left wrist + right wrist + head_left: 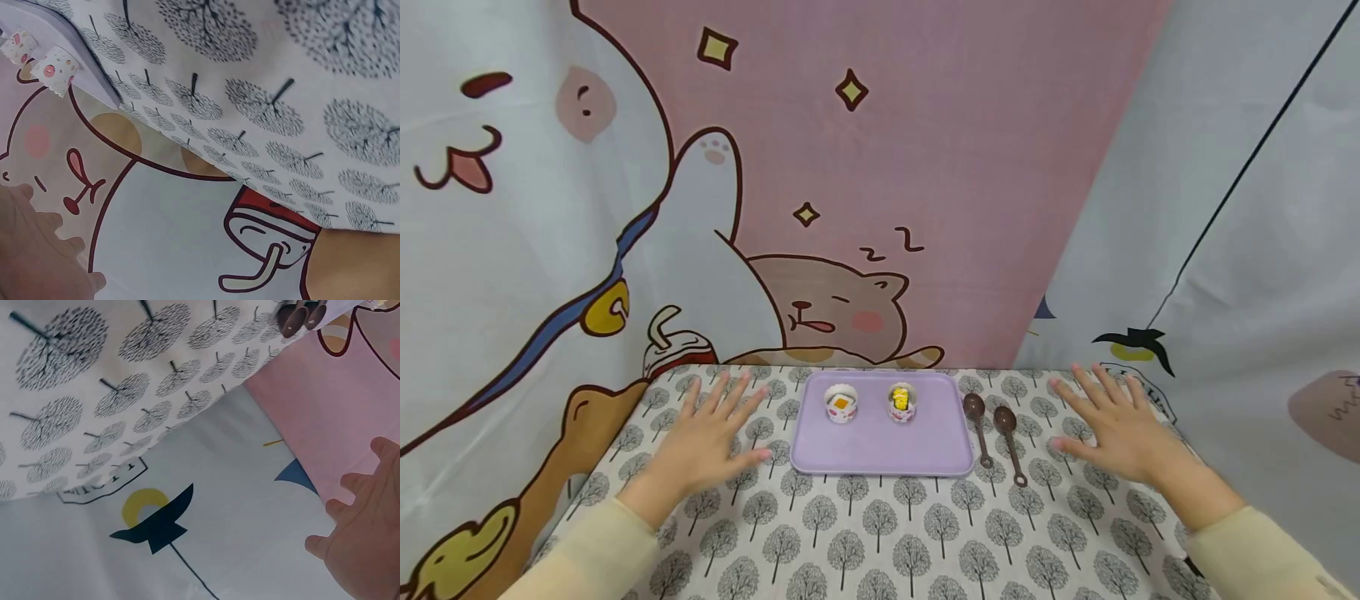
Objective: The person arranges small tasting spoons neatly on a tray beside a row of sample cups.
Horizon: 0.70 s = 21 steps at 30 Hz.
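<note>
A lilac tray (880, 454) lies on the table and bears two small white paper cups. The left cup (841, 414) has an orange square in it; the right cup (902, 412) contains something yellow with a dark edge. Two brown spoons, one nearer the tray (974, 407) and one farther right (1006, 419), lie beside the tray's right edge. My left hand (707, 437), fingers spread, is left of the tray and holds nothing. Right of the spoons, my right hand (1116, 429) is spread out and likewise holds nothing. Both wrist views show the hands apart from these things.
A white tablecloth (880, 525) printed with grey trees covers the table. Behind its far edge hangs a pink curtain (985, 167) with cartoon animals. Pale cloth (1262, 275) hangs along the right side.
</note>
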Each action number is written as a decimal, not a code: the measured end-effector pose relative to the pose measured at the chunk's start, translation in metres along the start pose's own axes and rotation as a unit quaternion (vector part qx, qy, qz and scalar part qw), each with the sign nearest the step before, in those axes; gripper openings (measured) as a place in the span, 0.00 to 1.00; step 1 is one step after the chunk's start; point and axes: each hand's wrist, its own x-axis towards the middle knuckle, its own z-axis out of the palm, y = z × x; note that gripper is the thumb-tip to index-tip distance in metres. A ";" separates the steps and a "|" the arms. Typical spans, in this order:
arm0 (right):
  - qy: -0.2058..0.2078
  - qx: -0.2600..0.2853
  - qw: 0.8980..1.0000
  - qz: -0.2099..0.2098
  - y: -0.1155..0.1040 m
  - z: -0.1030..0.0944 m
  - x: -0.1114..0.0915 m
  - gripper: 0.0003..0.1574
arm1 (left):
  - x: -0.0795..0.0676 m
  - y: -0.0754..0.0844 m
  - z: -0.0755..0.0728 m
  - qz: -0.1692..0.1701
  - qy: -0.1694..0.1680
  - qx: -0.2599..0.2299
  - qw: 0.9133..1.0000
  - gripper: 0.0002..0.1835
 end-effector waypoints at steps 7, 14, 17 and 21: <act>0.000 0.019 1.000 0.004 -0.007 0.003 0.001 0.56 | -0.001 0.007 0.002 0.000 -0.002 -0.016 1.000 0.49; 0.000 0.035 0.999 0.007 -0.011 0.009 0.000 0.56 | -0.002 0.014 0.007 -0.005 0.003 -0.028 1.000 0.47; -0.001 0.044 0.999 0.012 -0.014 0.010 0.000 0.56 | -0.003 0.016 0.009 -0.010 0.007 -0.036 0.999 0.47; -0.003 0.064 0.998 0.015 -0.018 0.014 0.001 0.57 | -0.002 0.020 0.012 -0.016 0.014 -0.049 0.999 0.47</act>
